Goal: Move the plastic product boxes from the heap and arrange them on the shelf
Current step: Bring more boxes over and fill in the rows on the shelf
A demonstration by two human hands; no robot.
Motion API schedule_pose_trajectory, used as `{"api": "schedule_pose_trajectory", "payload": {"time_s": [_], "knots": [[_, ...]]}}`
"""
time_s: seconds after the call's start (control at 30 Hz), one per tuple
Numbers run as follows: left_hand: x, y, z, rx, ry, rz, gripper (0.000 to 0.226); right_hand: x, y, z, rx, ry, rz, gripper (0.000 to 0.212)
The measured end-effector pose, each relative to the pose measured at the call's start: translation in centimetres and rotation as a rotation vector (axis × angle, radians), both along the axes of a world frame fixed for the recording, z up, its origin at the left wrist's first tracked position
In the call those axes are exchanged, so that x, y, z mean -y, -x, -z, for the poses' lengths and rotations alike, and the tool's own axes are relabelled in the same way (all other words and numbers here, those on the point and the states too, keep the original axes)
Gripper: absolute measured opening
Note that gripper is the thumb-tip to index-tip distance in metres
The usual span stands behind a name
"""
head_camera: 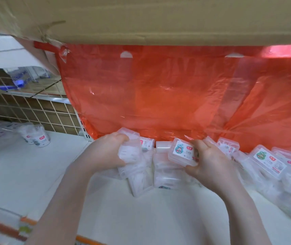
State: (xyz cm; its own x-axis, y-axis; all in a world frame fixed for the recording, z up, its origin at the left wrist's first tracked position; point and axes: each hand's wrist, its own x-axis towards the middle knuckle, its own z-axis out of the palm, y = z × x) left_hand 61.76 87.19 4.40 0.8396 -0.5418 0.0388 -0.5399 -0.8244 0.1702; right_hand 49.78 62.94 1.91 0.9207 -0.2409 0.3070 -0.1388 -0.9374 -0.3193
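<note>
Several clear plastic product boxes lie in a heap along the back of the white shelf, against a red plastic sheet. My left hand grips a clear box held on edge at the heap's left end. My right hand holds another clear box with a cartoon label facing up. Two more clear boxes lie flat on the shelf between and below my hands.
A red plastic sheet hangs behind the shelf under a cardboard box overhead. To the left, a wire grid panel stands behind round clear tubs and more packs. The shelf's front edge carries an orange strip.
</note>
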Motion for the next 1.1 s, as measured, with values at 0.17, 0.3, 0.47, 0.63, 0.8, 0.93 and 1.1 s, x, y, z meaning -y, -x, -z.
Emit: {"api": "schedule_pose_trajectory", "payload": {"time_s": [0.17,0.3,0.47,0.63,0.8,0.93,1.1], "knots": [[-3.6,3.0,1.2,-0.060,-0.004,-0.127,0.067,-1.4,1.9,1.5,-0.016,-0.024,-0.082,0.067],[-6.3,4.5,1.7,-0.099,0.003,-0.143,0.079,-3.9,2.6,1.4,-0.038,-0.049,-0.127,0.066],[-10.6,6.0,1.5,-0.104,0.058,-0.181,0.076,-8.0,2.5,0.4,-0.020,0.007,-0.192,0.066],[-17.4,7.5,1.4,-0.095,0.081,-0.226,0.075,-15.1,1.9,0.0,-0.017,0.018,-0.251,0.066],[-26.7,8.8,1.5,-0.068,0.107,-0.254,0.076,-25.2,1.3,0.0,-0.004,0.013,-0.272,0.057],[-34.5,9.9,1.4,-0.053,0.066,-0.283,0.077,-33.6,1.0,0.5,-0.004,-0.002,-0.297,0.056],[-42.9,10.7,1.1,-0.022,0.057,-0.309,0.074,-41.7,0.5,0.7,-0.034,-0.025,-0.310,0.053]]}}
